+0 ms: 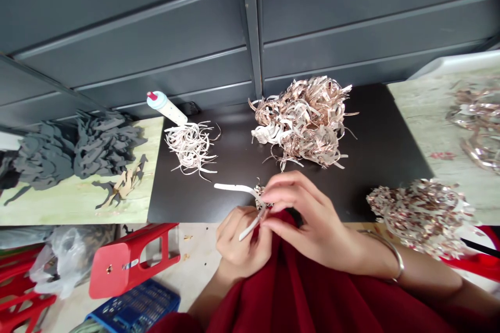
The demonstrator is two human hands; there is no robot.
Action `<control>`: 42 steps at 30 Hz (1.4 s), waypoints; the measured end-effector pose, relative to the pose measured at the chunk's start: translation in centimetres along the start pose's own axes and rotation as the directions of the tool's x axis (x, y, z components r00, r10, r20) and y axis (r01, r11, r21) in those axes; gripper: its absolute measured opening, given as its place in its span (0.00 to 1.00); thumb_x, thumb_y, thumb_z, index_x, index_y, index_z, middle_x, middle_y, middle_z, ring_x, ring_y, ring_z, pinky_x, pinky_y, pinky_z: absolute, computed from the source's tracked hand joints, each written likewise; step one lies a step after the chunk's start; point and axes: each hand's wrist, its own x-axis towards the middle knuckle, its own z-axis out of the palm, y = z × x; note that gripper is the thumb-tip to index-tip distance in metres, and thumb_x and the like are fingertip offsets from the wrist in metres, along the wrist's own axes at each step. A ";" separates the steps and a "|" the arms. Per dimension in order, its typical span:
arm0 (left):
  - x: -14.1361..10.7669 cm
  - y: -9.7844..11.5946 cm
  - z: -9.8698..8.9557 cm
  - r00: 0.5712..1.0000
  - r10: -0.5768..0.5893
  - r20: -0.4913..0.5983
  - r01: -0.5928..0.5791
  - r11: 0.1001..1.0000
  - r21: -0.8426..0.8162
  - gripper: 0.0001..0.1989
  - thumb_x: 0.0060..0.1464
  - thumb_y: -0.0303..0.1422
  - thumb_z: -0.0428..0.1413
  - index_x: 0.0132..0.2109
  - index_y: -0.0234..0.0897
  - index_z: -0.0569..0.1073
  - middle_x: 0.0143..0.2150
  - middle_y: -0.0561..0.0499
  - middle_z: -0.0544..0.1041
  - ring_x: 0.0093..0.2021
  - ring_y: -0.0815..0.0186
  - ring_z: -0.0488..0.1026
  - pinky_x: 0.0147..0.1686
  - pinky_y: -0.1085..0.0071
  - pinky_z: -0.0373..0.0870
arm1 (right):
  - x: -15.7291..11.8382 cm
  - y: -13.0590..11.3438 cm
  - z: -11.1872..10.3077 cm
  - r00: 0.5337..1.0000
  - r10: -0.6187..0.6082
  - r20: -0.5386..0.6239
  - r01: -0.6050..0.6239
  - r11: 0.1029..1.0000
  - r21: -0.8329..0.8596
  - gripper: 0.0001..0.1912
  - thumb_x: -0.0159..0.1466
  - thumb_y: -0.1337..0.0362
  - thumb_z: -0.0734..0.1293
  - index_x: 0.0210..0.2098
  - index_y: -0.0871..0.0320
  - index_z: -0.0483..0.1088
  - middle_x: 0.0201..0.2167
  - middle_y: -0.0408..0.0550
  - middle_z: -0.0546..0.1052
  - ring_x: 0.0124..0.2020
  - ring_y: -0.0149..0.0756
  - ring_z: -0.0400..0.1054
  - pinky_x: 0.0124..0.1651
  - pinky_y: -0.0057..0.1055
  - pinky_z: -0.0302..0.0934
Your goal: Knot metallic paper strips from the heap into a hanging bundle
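Note:
My left hand (242, 239) and my right hand (308, 218) meet above a red cloth (297, 291) over my lap. Between their fingers they pinch a bent white strip (238, 188), which sticks out to the left. A small shiny cluster (259, 196) sits at its bend, partly hidden by my right fingers. A thin bangle (386, 255) circles my right wrist. On the black board (371, 135) ahead lie a heap of pale strips (191, 148), a larger heap of copper-pink curled strips (302, 122), and a white glue bottle (166, 108) with a red tip.
A pale board at left holds grey cut-out shapes (78, 153). Speckled shiny scraps (422, 216) are heaped at right, with more pinkish strips (474, 119) beyond. Lower left, on the floor, are a red plastic stool (128, 260), a blue plastic crate (135, 307) and a clear bag (58, 265).

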 end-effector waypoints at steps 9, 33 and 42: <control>-0.3 -0.2 0.2 1.000 0.003 0.018 -0.003 1.000 0.018 0.06 0.50 0.20 0.54 0.31 0.35 0.70 0.26 0.50 0.74 0.25 0.69 0.71 0.26 0.73 0.70 | 0.5 0.0 -0.8 0.987 -0.033 0.160 0.074 0.964 -0.255 0.06 0.63 0.72 0.64 0.31 0.62 0.72 0.31 0.50 0.73 0.35 0.36 0.63 0.36 0.32 0.62; -0.6 -0.4 0.5 0.997 -0.051 0.062 0.053 0.998 -0.029 0.06 0.51 0.20 0.54 0.30 0.35 0.70 0.25 0.51 0.73 0.24 0.69 0.70 0.24 0.73 0.67 | 1.1 0.3 -1.1 0.954 0.058 0.294 0.028 0.959 -0.281 0.06 0.60 0.74 0.65 0.28 0.62 0.71 0.26 0.46 0.73 0.29 0.32 0.63 0.32 0.26 0.56; -0.8 -0.3 0.7 0.992 -0.092 0.092 0.100 0.991 -0.092 0.07 0.51 0.20 0.54 0.28 0.35 0.70 0.23 0.52 0.71 0.22 0.71 0.67 0.23 0.74 0.64 | 1.5 0.8 -0.4 0.967 0.063 0.245 -0.019 0.984 -0.178 0.09 0.51 0.79 0.61 0.22 0.61 0.66 0.20 0.41 0.68 0.24 0.27 0.59 0.28 0.24 0.52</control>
